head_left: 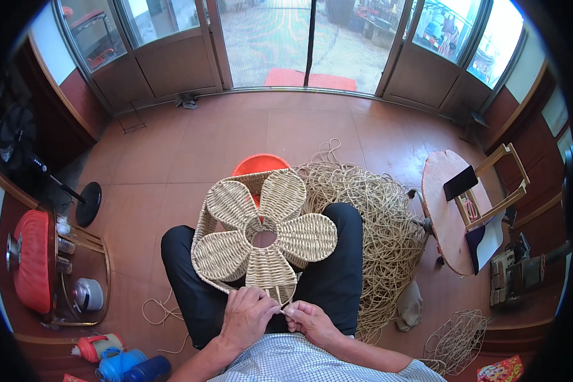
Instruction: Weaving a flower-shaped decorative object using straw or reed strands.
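On my lap rests a flower-shaped woven wicker piece [307, 237], tan, with several rounded petals around an open round hole. A woven rim or side wall [204, 227] shows behind the petals on the left. My left hand [247, 313] is closed at the tip of the nearest petal, thumb and fingers pressed together on its edge. Just to the right, my right hand [309, 320] pinches a thin pale strand at that same tip. The fingertips of both hands nearly meet, and they partly hide the strand.
A big heap of tan cord [363, 210] lies right of my legs, with a smaller tangle [457, 340] nearer. An orange-red basin [261, 163] stands beyond the wicker piece. A round-topped table [439, 191] is at right, a standing fan [90, 204] at left, flasks [122, 363] lower left.
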`<state>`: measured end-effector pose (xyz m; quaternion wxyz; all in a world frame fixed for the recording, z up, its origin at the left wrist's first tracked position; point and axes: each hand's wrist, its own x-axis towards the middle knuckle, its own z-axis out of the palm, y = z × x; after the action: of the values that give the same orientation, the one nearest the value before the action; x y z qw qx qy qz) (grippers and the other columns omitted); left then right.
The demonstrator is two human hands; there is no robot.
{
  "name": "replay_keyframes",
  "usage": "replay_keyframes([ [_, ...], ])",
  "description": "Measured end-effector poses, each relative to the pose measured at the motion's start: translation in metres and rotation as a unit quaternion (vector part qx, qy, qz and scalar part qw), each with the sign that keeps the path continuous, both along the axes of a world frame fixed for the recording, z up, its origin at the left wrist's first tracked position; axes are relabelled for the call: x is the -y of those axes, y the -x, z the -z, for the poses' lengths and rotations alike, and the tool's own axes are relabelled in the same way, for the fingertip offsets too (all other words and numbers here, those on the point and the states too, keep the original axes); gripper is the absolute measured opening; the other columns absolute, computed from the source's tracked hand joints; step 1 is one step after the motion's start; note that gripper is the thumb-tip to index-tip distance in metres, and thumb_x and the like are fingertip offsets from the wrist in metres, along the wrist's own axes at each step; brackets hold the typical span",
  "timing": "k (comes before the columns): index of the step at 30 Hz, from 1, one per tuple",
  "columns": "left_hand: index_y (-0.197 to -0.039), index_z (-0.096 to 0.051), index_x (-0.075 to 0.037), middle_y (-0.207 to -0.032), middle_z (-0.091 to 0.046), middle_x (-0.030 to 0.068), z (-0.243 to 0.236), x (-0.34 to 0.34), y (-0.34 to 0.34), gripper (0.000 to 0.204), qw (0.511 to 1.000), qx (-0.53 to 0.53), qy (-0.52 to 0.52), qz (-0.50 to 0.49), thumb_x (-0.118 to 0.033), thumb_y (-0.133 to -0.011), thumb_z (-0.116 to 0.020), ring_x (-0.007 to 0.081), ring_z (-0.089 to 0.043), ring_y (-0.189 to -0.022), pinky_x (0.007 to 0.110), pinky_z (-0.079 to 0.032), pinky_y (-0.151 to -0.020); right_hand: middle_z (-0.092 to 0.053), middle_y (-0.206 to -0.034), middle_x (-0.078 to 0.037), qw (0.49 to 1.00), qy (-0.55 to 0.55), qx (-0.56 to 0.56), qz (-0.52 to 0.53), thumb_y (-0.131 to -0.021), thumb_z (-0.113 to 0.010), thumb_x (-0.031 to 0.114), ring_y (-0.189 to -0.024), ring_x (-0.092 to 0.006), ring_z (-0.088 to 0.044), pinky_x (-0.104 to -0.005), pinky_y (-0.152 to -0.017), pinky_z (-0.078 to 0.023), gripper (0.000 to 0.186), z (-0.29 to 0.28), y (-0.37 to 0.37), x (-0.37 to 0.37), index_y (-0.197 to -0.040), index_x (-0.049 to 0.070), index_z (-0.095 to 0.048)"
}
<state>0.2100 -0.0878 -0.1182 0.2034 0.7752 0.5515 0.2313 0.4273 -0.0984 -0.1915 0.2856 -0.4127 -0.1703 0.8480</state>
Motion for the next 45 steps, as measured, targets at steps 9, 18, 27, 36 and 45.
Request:
replay_keyframes([
  [9,-0.099,-0.078,-0.010,-0.099,-0.068,0.0053,0.008,0.014,-0.006,0.015,0.996,0.009,-0.091,-0.010,-0.013,-0.086,-0.085,0.0271,-0.065,-0.094,0.043,-0.048,-0.086,-0.068,-0.086,0.001,0.991,-0.114,0.077,0.007,-0.109,-0.074,0.018,-0.074,-0.0056,-0.060,-0.0228,-0.069,-0.050,0.017,-0.026,0.005,0.000,-0.104,0.003,-0.069],
  [18,-0.099,-0.076,-0.006,-0.095,-0.066,0.0074,0.013,0.015,-0.021,0.013,0.990,0.061,-0.052,-0.116,-0.008,-0.087,-0.082,0.0304,-0.063,-0.090,0.045,-0.048,-0.084,-0.070,-0.097,-0.002,0.994,-0.098,0.035,0.034,-0.114,-0.066,0.022,-0.084,-0.0082,-0.065,-0.0255,-0.078,-0.055,0.023,-0.005,0.004,-0.001,-0.117,0.000,-0.070],
  [27,-0.091,-0.073,-0.009,-0.088,-0.066,0.0054,0.013,0.013,-0.024,0.012,0.986,0.062,-0.010,-0.157,-0.009,-0.086,-0.084,0.0286,-0.065,-0.088,0.044,-0.047,-0.083,-0.068,-0.105,-0.005,0.999,0.002,-0.029,0.041,-0.113,-0.058,0.012,-0.089,-0.0122,-0.067,-0.0284,-0.083,-0.058,0.032,0.004,0.005,-0.013,-0.141,-0.003,-0.060],
  [36,-0.098,-0.075,-0.009,-0.094,-0.063,0.0127,0.010,0.008,-0.011,0.012,1.000,-0.009,-0.023,-0.009,-0.007,-0.086,-0.076,0.0347,-0.065,-0.093,0.047,-0.053,-0.080,-0.068,-0.097,0.000,0.996,0.050,-0.079,0.001,-0.112,-0.054,0.015,-0.079,-0.0102,-0.065,-0.0271,-0.073,-0.055,0.041,-0.002,0.009,-0.024,-0.150,0.000,-0.058],
  [45,-0.100,-0.074,-0.003,-0.098,-0.063,0.0107,0.014,0.003,-0.003,0.010,0.999,0.048,0.014,-0.011,-0.005,-0.091,-0.079,0.0328,-0.063,-0.094,0.045,-0.052,-0.084,-0.066,-0.096,0.001,0.992,0.042,-0.119,0.023,-0.117,-0.059,0.020,-0.082,-0.0083,-0.063,-0.0243,-0.076,-0.055,0.015,0.007,0.003,-0.009,-0.117,0.005,-0.066],
])
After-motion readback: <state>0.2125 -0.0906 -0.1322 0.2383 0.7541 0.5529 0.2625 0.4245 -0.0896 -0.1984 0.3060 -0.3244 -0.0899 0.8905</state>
